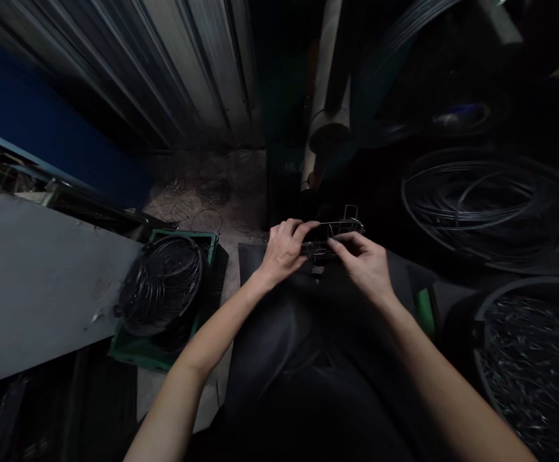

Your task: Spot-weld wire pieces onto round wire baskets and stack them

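Wire frame [349, 226]: held up between the two hands, above the dark lap; a small squared loop stands up from its far side.
Left hand [285, 250]: grip closed on the frame's left end, fingers laid over the top; the thumb is hidden.
Right hand [366, 262]: grip pinching a thin wire at the frame's near side with thumb and forefinger.
Lap [298, 366]: black covering, just below the hands.
Green crate [137, 351]: on the floor [243, 186] to the left, with wire rings [163, 282] in a dark round holder sitting in it.
Grey board [43, 289]: left of the crate, its edge near the rings.
Basin [404, 192]: right of the hands, with loose wire loops [481, 192] inside; blurred.
Tub [480, 321]: nearer, by the right forearm, full of small metal pieces [539, 359].
Pipe [330, 96]: beyond the hands, slanting upward.
Corrugated sheet [187, 58]: behind the floor at upper left.
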